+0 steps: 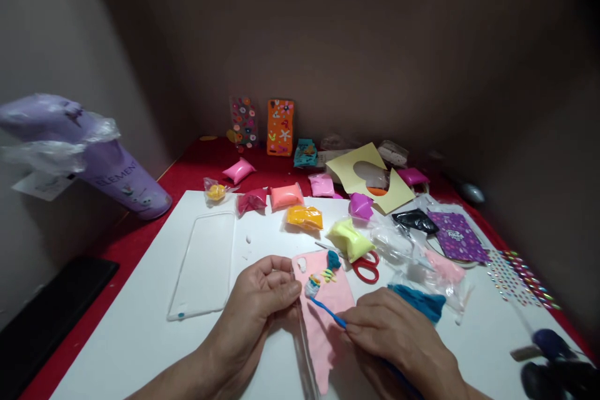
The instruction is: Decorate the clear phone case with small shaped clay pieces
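Observation:
My left hand (262,300) grips the upper left edge of a phone case (323,319) partly covered in pink clay. My right hand (398,331) holds a thin blue tool (330,312), its tip touching the case surface just below a small white, orange and blue clay figure (312,286). Teal clay (334,260) and yellow-green clay strips (329,275) sit near the top right of the case. The pink layer ends in a ragged, narrowing edge toward the bottom, with clear case showing at the left.
Red scissors (366,267), a yellow clay packet (350,239) and teal clay (419,303) lie right of the case. A clear case (204,265) lies left. Several clay packets line the white board's back; a purple bottle (126,181) leans at left.

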`<state>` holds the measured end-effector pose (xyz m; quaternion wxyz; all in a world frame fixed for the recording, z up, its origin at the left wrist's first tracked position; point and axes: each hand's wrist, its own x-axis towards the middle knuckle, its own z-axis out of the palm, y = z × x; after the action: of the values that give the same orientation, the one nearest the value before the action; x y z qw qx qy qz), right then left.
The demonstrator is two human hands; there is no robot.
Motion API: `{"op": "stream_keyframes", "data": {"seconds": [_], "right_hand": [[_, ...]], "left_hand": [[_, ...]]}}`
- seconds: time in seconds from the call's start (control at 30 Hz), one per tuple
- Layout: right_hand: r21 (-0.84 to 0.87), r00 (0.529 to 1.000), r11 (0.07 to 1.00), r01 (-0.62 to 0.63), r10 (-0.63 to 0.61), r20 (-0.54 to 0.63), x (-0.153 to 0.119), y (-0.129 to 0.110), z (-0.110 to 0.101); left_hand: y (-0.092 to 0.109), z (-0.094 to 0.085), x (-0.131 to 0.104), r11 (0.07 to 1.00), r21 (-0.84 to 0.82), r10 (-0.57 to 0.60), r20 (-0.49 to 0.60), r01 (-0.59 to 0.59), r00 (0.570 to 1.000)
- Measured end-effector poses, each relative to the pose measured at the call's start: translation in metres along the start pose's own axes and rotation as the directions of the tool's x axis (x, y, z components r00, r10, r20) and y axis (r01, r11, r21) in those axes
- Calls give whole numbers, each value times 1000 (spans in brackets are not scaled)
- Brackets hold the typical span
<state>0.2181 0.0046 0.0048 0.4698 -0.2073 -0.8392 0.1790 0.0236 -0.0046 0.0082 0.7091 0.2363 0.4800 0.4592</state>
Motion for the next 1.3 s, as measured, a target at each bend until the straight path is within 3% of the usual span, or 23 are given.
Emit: {"op": "stream_keyframes", "data": {"seconds": [0.43, 1.3], "right_hand": [[-17, 1000, 1000, -1, 2, 14, -3, 1, 1], [-12, 1000, 1000, -6, 6, 14, -5, 0, 2]], "left_hand": [[-2, -1, 0, 997, 54, 53, 11, -54, 999], [-1, -1, -1, 997, 64, 47, 16, -48, 999]]}}
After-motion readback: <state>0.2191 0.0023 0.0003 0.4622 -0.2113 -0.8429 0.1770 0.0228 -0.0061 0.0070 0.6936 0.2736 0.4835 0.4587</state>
